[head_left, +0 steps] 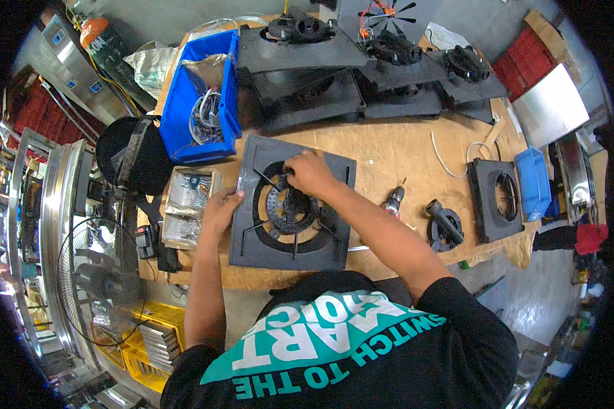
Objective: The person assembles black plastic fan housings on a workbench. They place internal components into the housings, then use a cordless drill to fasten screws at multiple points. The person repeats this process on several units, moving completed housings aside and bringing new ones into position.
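Note:
A square black gas stove top [242,235] lies on the wooden workbench in front of me, with pan-support arms around its round opening. A dark burner [295,204] sits in that opening. My left hand [220,210] holds the stove top's left edge, its thumb at the rim and its other fingers partly hidden. Over the upper part of the opening, my right hand [310,174] has its fingers curled down by the burner; what they pinch is hidden. Beside the left hand stands a divided box [192,199] of screws. A power drill [393,199] lies to the right.
Several black stove tops [300,58] are stacked along the back. A blue bin [177,133] holds wires at the back left. Rightward are a loose burner [445,225], another stove top [484,211] and a light-blue bin [533,184]. A fan [102,279] stands left of the bench.

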